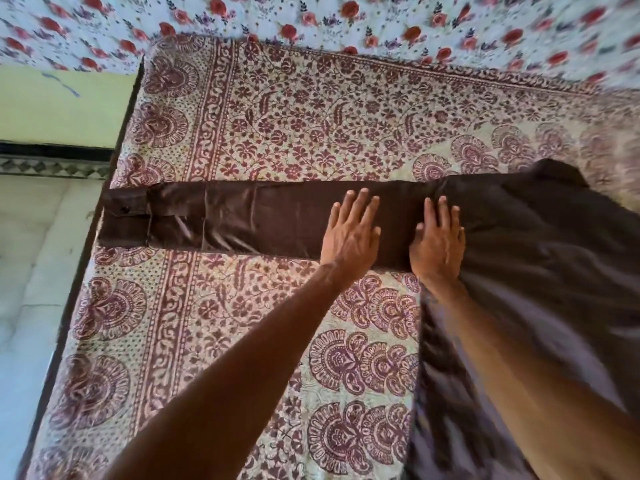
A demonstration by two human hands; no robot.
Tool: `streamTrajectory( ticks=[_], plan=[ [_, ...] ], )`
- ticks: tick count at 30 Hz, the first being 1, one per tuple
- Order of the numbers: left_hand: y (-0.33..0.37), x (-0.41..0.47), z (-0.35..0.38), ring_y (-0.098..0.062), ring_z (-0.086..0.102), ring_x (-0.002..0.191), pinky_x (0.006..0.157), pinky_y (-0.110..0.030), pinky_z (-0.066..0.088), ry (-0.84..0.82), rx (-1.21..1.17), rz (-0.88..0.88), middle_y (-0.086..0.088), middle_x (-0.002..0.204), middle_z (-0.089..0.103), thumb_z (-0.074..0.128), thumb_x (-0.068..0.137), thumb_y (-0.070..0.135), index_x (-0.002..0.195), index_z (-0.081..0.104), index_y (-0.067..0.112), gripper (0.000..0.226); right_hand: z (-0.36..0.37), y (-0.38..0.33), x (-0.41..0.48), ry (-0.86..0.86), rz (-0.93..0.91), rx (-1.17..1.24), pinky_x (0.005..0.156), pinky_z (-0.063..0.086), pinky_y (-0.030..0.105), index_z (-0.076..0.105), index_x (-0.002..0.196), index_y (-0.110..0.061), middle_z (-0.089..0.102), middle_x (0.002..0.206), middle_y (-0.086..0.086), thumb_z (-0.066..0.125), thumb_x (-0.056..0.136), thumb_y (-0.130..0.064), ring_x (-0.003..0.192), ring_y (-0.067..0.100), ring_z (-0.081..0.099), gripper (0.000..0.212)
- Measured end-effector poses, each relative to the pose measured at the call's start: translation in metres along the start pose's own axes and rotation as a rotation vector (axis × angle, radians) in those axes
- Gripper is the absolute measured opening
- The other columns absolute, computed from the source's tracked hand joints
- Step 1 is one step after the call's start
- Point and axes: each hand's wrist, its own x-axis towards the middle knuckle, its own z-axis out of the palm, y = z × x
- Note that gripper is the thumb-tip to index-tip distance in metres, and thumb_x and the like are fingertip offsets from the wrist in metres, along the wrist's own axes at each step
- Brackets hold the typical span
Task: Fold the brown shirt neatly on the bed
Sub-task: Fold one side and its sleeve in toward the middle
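The brown shirt lies spread on the bed, its body at the right and blurred toward the lower right. One long sleeve stretches flat to the left, its buttoned cuff reaching the bed's left edge. My left hand lies flat, palm down, fingers apart, on the sleeve. My right hand presses flat beside it, where the sleeve meets the shirt's body. Neither hand grips the cloth.
The bed wears a cream cover with a maroon floral print. A white cloth with red flowers hangs along the far side. At the left the bed ends at a dark edge, with pale floor and a yellow wall beyond.
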Motion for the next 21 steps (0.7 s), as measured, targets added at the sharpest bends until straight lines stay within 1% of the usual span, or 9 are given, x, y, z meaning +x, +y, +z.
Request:
streamTrajectory(
  ticks=[3, 5, 6, 9, 12, 14, 17, 19, 21],
  plan=[
    [0.050, 0.026, 0.028, -0.026, 0.005, 0.150, 0.121, -0.048, 0.006, -0.110, 0.071, 0.028, -0.004, 0.162, 0.012, 0.037, 0.096, 0.031, 0.153, 0.020, 0.023, 0.059, 0.005, 0.026, 0.004, -0.175, -0.130, -0.082, 0.116, 0.018, 0.053, 0.020, 0.153, -0.018, 0.015, 0.161, 0.007, 0.032, 0.100, -0.030, 0.148, 0.031, 0.012, 0.056],
    [0.060, 0.033, 0.040, -0.025, 0.001, 0.150, 0.120, -0.050, 0.001, -0.145, 0.130, -0.024, -0.003, 0.163, 0.007, 0.036, 0.097, 0.035, 0.153, 0.017, 0.026, 0.060, 0.009, 0.030, 0.003, -0.204, -0.165, -0.105, 0.115, 0.017, 0.054, 0.020, 0.153, -0.018, 0.015, 0.161, 0.007, 0.025, 0.100, -0.038, 0.148, 0.032, 0.012, 0.057],
    [0.056, 0.032, 0.042, -0.024, 0.002, 0.150, 0.120, -0.050, 0.000, -0.126, 0.143, -0.057, -0.002, 0.163, 0.007, 0.034, 0.098, 0.038, 0.153, 0.017, 0.027, 0.059, 0.009, 0.030, 0.001, -0.198, -0.175, -0.111, 0.114, 0.019, 0.056, 0.023, 0.152, -0.018, 0.018, 0.160, 0.008, 0.022, 0.098, -0.042, 0.147, 0.033, 0.015, 0.059],
    [0.017, 0.018, 0.034, -0.022, 0.011, 0.149, 0.120, -0.050, 0.004, 0.015, 0.164, -0.160, 0.001, 0.161, 0.016, 0.028, 0.099, 0.050, 0.152, 0.023, 0.031, 0.057, 0.010, 0.028, -0.006, -0.198, -0.212, -0.108, 0.113, 0.019, 0.058, 0.025, 0.152, -0.019, 0.020, 0.160, 0.006, 0.021, 0.094, -0.046, 0.146, 0.035, 0.017, 0.064],
    [-0.046, -0.004, 0.006, -0.023, 0.008, 0.150, 0.121, -0.048, 0.002, 0.067, 0.202, -0.284, 0.003, 0.162, 0.013, 0.023, 0.096, 0.061, 0.153, 0.018, 0.032, 0.064, 0.012, 0.016, -0.010, -0.197, -0.251, -0.120, 0.113, 0.014, 0.062, 0.022, 0.152, -0.023, 0.016, 0.161, 0.002, 0.022, 0.094, -0.048, 0.147, 0.033, 0.015, 0.063],
    [-0.090, -0.018, -0.018, -0.023, 0.006, 0.150, 0.121, -0.047, 0.001, 0.100, 0.216, -0.368, 0.003, 0.162, 0.011, 0.023, 0.094, 0.064, 0.153, 0.016, 0.032, 0.068, 0.016, 0.002, -0.013, -0.186, -0.268, -0.126, 0.113, 0.011, 0.063, 0.021, 0.152, -0.025, 0.015, 0.161, 0.002, 0.021, 0.094, -0.051, 0.147, 0.034, 0.014, 0.064],
    [-0.146, -0.038, -0.049, -0.023, 0.006, 0.150, 0.121, -0.048, 0.002, 0.156, 0.223, -0.465, 0.003, 0.162, 0.011, 0.023, 0.093, 0.067, 0.153, 0.016, 0.031, 0.070, 0.022, -0.029, -0.019, -0.202, -0.319, -0.108, 0.113, 0.010, 0.066, 0.019, 0.152, -0.029, 0.011, 0.162, 0.001, 0.021, 0.094, -0.053, 0.148, 0.035, 0.010, 0.063],
    [-0.170, -0.046, -0.063, -0.023, 0.004, 0.150, 0.121, -0.049, 0.001, 0.160, 0.222, -0.527, 0.002, 0.162, 0.010, 0.022, 0.092, 0.067, 0.153, 0.015, 0.031, 0.071, 0.026, -0.057, -0.023, -0.225, -0.376, -0.107, 0.112, 0.006, 0.069, 0.016, 0.152, -0.033, 0.007, 0.163, -0.001, 0.021, 0.094, -0.056, 0.148, 0.034, 0.005, 0.062],
    [-0.173, -0.047, -0.070, -0.025, 0.002, 0.150, 0.120, -0.051, 0.000, 0.156, 0.210, -0.560, 0.000, 0.163, 0.008, 0.022, 0.092, 0.064, 0.154, 0.012, 0.029, 0.071, 0.029, -0.087, -0.028, -0.251, -0.425, -0.111, 0.109, 0.003, 0.072, 0.015, 0.152, -0.036, 0.004, 0.163, -0.002, 0.020, 0.095, -0.057, 0.148, 0.034, 0.002, 0.061]
  ],
)
